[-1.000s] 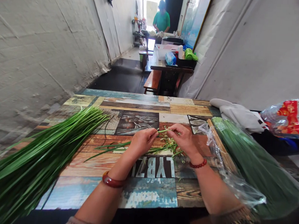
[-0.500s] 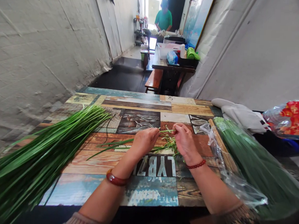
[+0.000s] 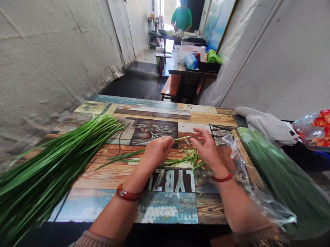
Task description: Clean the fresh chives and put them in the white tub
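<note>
My left hand (image 3: 158, 151) pinches a thin garlic chive (image 3: 182, 138), its pale end sticking out to the right over the table. Fingers apart, my right hand (image 3: 207, 149) is just beyond that end and holds nothing I can see. Beneath the hands lies a small heap of chive scraps (image 3: 192, 156), pale and yellow-green. A few loose chive leaves (image 3: 125, 157) stretch to the left of my left hand. A large bunch of chives (image 3: 59, 159) covers the left side of the table, cut ends pointing away. At the right, another chive bundle (image 3: 277, 179) lies in clear plastic.
Wood-patterned table (image 3: 96, 204) under everything. Crumpled clear plastic (image 3: 249, 185) and a bundle of thin brown sticks (image 3: 247, 158) lie right of my right hand. Behind are a grey cloth (image 3: 266, 124) and a red-printed bag (image 3: 326, 128). Farther off, a person in green (image 3: 182, 18) stands at another table.
My right hand has let go of the chive's pale end, opened and drawn slightly right. My left hand still grips the stalk, a little farther left.
</note>
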Tool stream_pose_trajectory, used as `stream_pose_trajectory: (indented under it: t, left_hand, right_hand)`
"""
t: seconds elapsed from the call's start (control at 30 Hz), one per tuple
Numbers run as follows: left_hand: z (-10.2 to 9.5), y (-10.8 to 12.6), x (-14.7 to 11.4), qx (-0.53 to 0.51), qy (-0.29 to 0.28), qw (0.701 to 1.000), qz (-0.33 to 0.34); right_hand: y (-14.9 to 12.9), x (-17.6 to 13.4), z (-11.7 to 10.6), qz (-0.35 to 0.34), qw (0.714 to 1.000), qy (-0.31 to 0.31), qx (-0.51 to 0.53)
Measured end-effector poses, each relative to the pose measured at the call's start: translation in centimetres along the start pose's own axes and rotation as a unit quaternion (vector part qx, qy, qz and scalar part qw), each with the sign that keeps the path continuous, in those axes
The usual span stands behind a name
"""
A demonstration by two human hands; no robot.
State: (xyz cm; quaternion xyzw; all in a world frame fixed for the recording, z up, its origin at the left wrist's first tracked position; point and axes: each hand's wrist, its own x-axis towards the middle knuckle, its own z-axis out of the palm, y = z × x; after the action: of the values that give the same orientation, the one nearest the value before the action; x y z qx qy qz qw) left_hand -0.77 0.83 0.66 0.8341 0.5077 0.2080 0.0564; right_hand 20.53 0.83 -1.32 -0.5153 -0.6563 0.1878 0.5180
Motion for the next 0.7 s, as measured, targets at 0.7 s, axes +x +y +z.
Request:
stream_pose_trajectory:
  t: [0.7]
  left_hand:
    - [-4.3,-3.0,-0.8,0.062,0.332,0.940,-0.047]
  right_hand:
    - [-3.9,-3.6,3.3,-0.197,0.883,-0.302,-0.302]
